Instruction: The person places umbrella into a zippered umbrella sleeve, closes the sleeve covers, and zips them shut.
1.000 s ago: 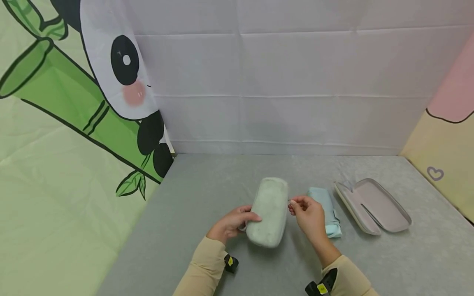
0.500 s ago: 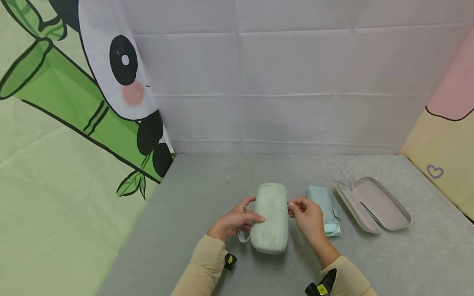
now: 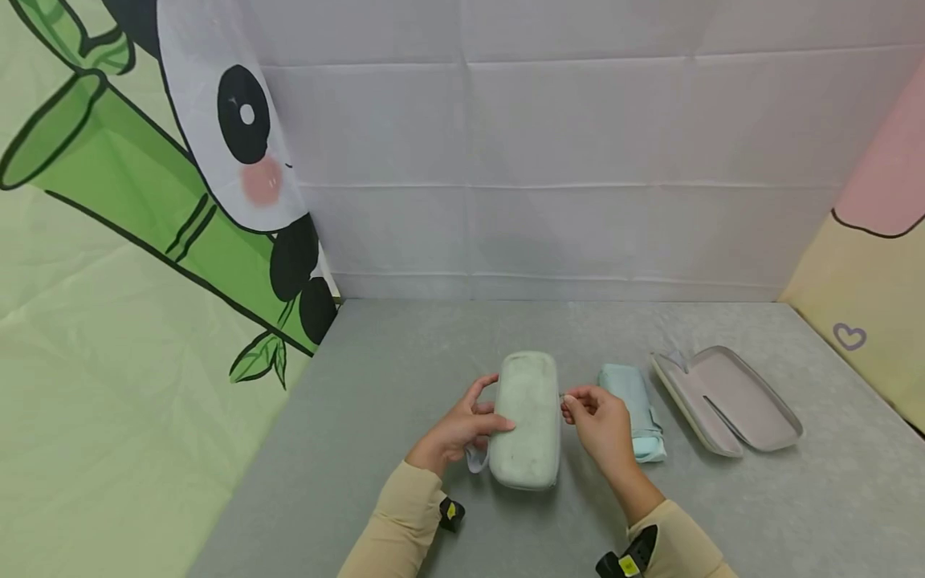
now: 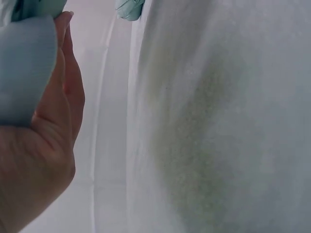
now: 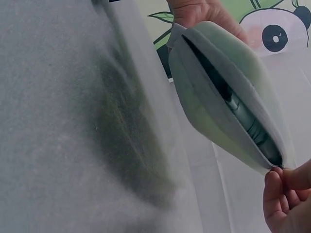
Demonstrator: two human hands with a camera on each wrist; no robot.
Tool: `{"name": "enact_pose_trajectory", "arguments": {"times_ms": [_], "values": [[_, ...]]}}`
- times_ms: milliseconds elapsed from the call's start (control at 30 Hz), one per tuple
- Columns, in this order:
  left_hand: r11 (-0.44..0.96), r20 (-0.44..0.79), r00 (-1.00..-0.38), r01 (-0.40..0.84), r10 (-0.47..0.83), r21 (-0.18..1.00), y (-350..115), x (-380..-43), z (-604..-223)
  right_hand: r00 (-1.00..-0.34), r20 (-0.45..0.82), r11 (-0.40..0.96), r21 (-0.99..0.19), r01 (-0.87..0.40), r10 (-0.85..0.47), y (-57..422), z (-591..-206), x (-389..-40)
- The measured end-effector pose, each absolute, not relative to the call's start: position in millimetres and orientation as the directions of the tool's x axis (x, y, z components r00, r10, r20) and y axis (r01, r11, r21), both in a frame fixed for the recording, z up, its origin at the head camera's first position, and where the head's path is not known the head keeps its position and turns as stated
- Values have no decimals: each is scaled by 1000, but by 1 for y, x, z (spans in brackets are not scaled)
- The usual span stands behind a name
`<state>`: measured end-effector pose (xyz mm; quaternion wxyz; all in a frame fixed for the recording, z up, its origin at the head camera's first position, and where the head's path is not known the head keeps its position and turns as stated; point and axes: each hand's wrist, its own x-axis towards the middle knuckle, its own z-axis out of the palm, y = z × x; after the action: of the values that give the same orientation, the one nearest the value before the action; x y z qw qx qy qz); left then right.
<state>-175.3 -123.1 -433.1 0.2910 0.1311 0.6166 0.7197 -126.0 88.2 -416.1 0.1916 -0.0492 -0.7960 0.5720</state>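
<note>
My left hand (image 3: 458, 429) grips a pale green zippered case (image 3: 526, 421) by its left side, thumb on top. A light wrist strap (image 3: 477, 460) loops from that side, and it covers part of the palm in the left wrist view. At the opposite edge, the thumb and fingertips of my right hand (image 3: 600, 417) pinch the zipper end; the pull itself is hidden by them. From the right wrist, the case's side (image 5: 233, 104) gapes along the zipper, with something dark and shiny teal (image 5: 250, 124) inside. The case is held above the table, its shadow below.
Just right of my right hand lies a folded light-blue cloth-like bundle (image 3: 632, 409). Farther right, a flat pinkish-grey case (image 3: 747, 401) lies spread open on the grey tabletop (image 3: 405, 353). A pale cloth backdrop (image 3: 564, 177) rises behind the table.
The case has turned from a slight tilt to nearly straight. My left fingers have shifted up along its side, and the strap shows more. The right hand keeps its pinch, almost unmoved.
</note>
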Motion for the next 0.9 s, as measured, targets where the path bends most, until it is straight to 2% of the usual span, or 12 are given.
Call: {"name": "enact_pose_trajectory", "arguments": {"times_ms": [433, 900], "values": [[-122, -194, -796, -317, 573, 941, -126, -176, -436, -931, 244, 354, -925, -139, 270, 87, -414, -125], [-171, -208, -830, -339, 517, 925, -118, -179, -437, -941, 238, 351, -925, -144, 240, 91, -415, -129]]}}
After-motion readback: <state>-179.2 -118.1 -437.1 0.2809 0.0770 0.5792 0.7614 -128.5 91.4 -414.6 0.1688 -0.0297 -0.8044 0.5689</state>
